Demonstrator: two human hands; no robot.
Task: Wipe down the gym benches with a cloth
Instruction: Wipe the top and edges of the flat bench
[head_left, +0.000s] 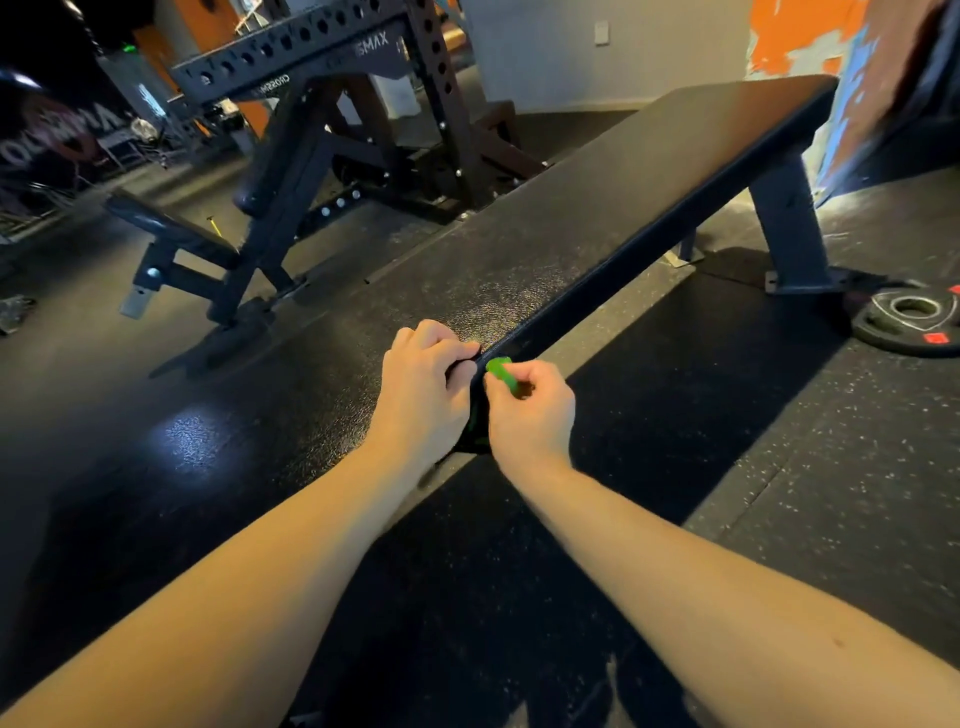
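Item: dark cloth (475, 415) with a green end, bunched at the near right edge of the gym bench (597, 218). Left hand (421, 384) grips its dark fold; right hand (530, 410) pinches the green end over the side. Risk: wiping with it wadded would likely leave streaks unwiped, and a loose pinch could drop it to the floor.

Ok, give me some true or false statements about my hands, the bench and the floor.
1. The left hand and right hand are at the near edge of the flat bench. True.
2. The right hand pinches something red. False: a green piece.
3. A weight plate lies on the floor right of the bench. True.
4. The left hand lies flat and open. False: its fingers curl round dark material.
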